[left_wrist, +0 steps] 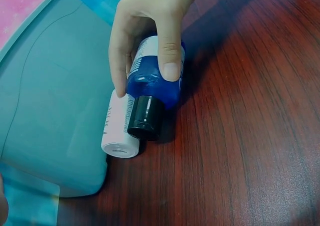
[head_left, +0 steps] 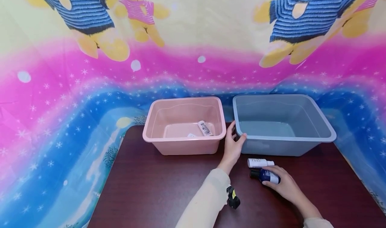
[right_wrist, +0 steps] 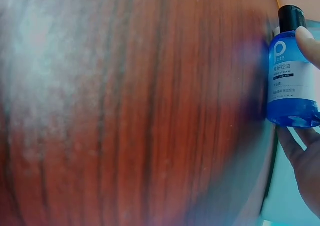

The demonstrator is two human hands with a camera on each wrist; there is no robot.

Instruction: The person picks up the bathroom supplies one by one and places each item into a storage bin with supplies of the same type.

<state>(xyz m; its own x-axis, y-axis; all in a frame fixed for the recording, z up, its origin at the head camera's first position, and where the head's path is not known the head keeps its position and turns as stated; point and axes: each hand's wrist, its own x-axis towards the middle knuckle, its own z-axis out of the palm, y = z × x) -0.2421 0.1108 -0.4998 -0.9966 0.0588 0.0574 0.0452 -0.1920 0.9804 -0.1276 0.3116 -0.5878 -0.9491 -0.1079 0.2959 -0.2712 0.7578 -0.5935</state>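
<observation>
My right hand (head_left: 283,183) grips a dark blue bottle (left_wrist: 150,75) with a black cap and white label, thumb on one side and fingers on the other. The bottle lies tilted on its side, its cap pointing left in the head view. Beside it is a white bottle (head_left: 257,163), partly overlapped by the blue one in the left wrist view. My left hand (head_left: 233,150) rests against the near left corner of the blue-grey bin (head_left: 284,139), thumb at the front rim and fingers extended along the left side.
A pink bin (head_left: 184,140) stands left of the blue-grey one and holds a small white bottle (head_left: 205,128) and another white item (head_left: 191,135). Both bins sit at the back of the dark red wooden table (head_left: 144,187), before a patterned cloth (head_left: 193,70).
</observation>
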